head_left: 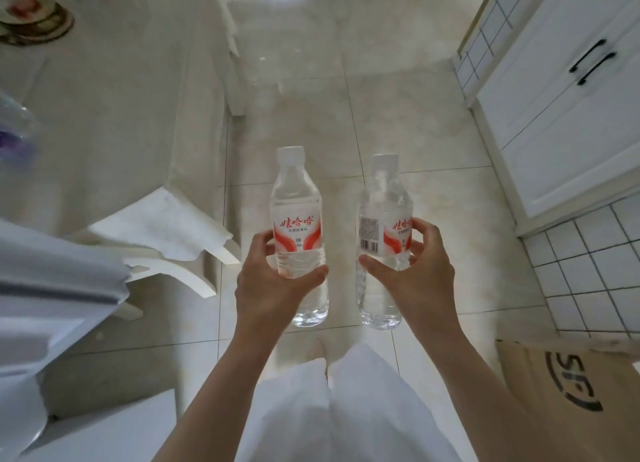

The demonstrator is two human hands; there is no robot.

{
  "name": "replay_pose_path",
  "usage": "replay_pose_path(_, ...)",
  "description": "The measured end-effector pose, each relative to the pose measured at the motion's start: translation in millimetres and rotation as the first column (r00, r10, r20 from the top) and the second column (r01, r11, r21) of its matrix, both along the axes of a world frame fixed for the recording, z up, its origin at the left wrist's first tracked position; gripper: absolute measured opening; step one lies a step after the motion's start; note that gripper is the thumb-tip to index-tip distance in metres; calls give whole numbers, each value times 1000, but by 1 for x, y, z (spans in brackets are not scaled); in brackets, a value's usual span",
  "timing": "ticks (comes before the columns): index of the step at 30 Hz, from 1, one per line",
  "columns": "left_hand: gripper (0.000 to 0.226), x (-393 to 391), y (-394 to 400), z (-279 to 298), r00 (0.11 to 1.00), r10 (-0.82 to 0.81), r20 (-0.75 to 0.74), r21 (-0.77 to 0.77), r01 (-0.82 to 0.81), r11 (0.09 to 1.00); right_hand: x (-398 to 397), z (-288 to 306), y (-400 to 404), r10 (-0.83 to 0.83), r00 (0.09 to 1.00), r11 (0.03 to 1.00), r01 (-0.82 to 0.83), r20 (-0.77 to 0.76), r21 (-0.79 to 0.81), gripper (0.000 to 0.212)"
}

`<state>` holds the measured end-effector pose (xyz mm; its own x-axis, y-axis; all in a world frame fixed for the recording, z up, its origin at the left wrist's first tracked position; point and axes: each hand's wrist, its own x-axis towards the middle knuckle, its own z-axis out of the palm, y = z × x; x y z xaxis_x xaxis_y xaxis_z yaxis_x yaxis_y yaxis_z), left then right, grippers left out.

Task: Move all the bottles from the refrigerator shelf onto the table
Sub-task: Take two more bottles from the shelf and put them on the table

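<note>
Holding two clear water bottles upright, side by side, out over the tiled floor (398,115), well off any surface. Left hand (273,278) wrapping the left bottle (298,226) at and just under its red-and-white label, thumb curling across the front, fingers round the back. Right hand (415,267) gripping the right bottle (384,233) at the same height, thumb pressing the lower label edge near the barcode, fingertips showing on the far side. Both bottles capped in white, both looking full, bases hanging free below the hands. Not touching each other; narrow gap between them.

Sitting to the left: pale table (104,108) running up the frame, with a stack of plates (34,21) at its far corner, blurred. Something purple and clear at the left edge, too smeared to identify, possibly plastic packaging. White chair (166,236) tucked against the table's near end. Showing at lower left: white panel (52,288), probably the refrigerator door, but not clear enough to confirm.

Standing to the right: white cabinet (571,115) with two black handles, white tiled wall section (595,271) below it, cardboard box (571,392) with black printed lettering in the lower right corner. Wearing white trousers (346,409), filling the bottom centre between both forearms; a bare foot just poking out ahead of them.
</note>
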<state>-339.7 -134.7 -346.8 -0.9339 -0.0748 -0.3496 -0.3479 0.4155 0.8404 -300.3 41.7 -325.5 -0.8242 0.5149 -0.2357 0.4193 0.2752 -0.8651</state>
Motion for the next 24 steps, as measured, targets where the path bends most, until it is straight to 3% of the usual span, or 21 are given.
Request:
replay_pose_path(6,81,-72,23,-3,998,59,12,12,-59,998,-85,-5,25,55,998,998,-55,-13,-3,77)
replay_pose_path(12,86,-147,53,-1,980,200,-16,-14,-200,980,-187,-4,54,211,977,977,-211,-34,14,73)
replay_pose_path(16,89,-197,68,3,947,317,-48,-20,-318,948,-254,3,71,348,935,937,-343,-66,72,72)
replay_pose_path(21,70,-244,70,7,883,467,-48,-35,-468,883,-331,9,70,502,862,863,-492,-75,119,75)
replay_pose_path(24,76,-263,57,7,831,555,-47,-32,-556,830,-370,7,57,564,823,825,-556,-69,106,72)
